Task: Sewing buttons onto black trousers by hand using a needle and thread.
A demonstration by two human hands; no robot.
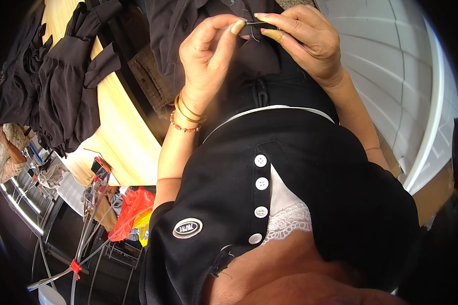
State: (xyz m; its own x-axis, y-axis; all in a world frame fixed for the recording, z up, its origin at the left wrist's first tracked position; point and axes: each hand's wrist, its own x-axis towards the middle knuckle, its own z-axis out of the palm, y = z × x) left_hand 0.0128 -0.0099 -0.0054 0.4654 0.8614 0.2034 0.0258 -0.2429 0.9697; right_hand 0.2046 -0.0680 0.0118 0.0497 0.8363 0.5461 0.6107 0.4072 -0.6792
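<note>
While I watch through the head camera, both hands are up at the top of the view, working on a dark garment (249, 51) that hangs down in front of the body. My left hand (208, 56) is curled, thumb and forefinger pinched together on a small fold of the cloth, the other 3 fingers bent loosely behind. My right hand (305, 40) comes in from the other side, thumb and forefinger closed on the same fold, so the 2 hands meet fingertip to fingertip; something thin and dark seems to sit between them, but I cannot tell what it is. Bangles and a bead bracelet (185, 119) ring the left wrist. Over to the left, a pale wooden table (122, 137) carries a pile of dark garments (61, 81) lying near its far edge, sleeves trailing. Below the table's near corner I see a red bag (132, 206) on the floor. White panelling (392, 66) fills the right side.
</note>
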